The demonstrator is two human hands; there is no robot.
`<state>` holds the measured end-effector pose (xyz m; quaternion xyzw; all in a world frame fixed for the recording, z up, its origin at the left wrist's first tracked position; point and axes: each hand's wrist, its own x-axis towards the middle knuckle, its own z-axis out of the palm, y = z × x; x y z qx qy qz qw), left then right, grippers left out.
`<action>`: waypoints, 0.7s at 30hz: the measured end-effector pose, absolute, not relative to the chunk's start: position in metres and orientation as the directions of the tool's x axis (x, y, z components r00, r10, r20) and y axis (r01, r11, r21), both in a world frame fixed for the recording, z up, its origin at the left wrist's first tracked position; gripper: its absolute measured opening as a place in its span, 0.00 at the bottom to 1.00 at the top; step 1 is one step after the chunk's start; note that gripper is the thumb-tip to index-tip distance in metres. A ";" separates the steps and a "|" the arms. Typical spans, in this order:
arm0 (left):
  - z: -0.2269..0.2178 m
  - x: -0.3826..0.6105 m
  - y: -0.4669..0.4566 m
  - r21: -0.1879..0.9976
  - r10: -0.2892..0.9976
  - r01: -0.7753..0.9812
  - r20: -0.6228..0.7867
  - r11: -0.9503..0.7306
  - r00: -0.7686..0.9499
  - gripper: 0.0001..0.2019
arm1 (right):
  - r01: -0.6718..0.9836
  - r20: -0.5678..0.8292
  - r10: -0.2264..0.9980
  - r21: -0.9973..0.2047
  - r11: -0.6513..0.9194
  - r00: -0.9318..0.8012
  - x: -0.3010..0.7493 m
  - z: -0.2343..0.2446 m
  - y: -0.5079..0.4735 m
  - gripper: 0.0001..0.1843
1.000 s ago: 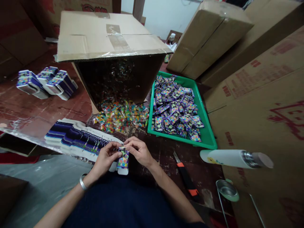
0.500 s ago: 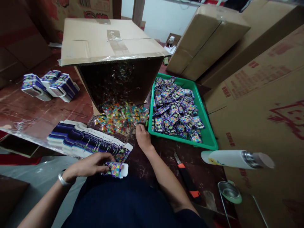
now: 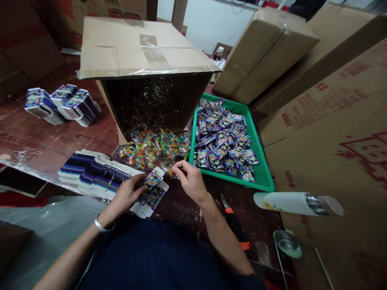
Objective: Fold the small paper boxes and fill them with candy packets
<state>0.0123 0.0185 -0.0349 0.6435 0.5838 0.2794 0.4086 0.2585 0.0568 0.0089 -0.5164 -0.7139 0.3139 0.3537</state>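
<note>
My left hand (image 3: 127, 195) grips a small purple printed box (image 3: 153, 179) with its top flap open, just above a fanned row of flat unfolded boxes (image 3: 99, 177). My right hand (image 3: 191, 180) hovers beside the box's open end, thumb and fingers pinched on a small clear candy packet (image 3: 173, 172). Just beyond lies a heap of clear packets of coloured candy (image 3: 155, 148), spilling from a big cardboard carton tipped on its side (image 3: 142, 52). A green tray (image 3: 262, 171) of purple sachets (image 3: 222, 139) sits to the right.
Several folded purple boxes (image 3: 62, 105) stand at the far left. A utility knife with orange grip (image 3: 237, 229), a white flask on its side (image 3: 298, 202) and its metal cup (image 3: 287, 243) lie right of me. Large cartons (image 3: 332, 117) wall in the right side.
My right hand went out to the candy heap and came back pinching a packet. My left hand lowered the box toward my lap, then raised it with the flap open.
</note>
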 end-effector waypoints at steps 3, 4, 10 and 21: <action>-0.036 0.010 0.017 0.820 0.987 0.573 -0.086 -0.006 0.133 0.16 | 0.533 0.179 0.935 -0.782 0.323 -0.305 0.261 0.023 0.057 0.08; -0.035 0.010 0.016 0.821 0.985 0.571 -0.098 -0.001 0.143 0.16 | 0.539 0.182 0.930 -0.772 0.337 -0.320 0.260 0.025 0.057 0.08; -0.021 0.020 0.013 0.900 0.953 0.437 -0.133 0.001 0.272 0.11 | 0.589 0.197 0.889 -0.686 0.427 -0.414 0.238 0.019 0.053 0.08; -0.016 0.043 0.007 0.979 0.964 -0.076 -0.169 0.188 0.204 0.26 | 0.342 0.355 0.919 -0.853 0.394 -0.173 0.238 -0.002 0.031 0.07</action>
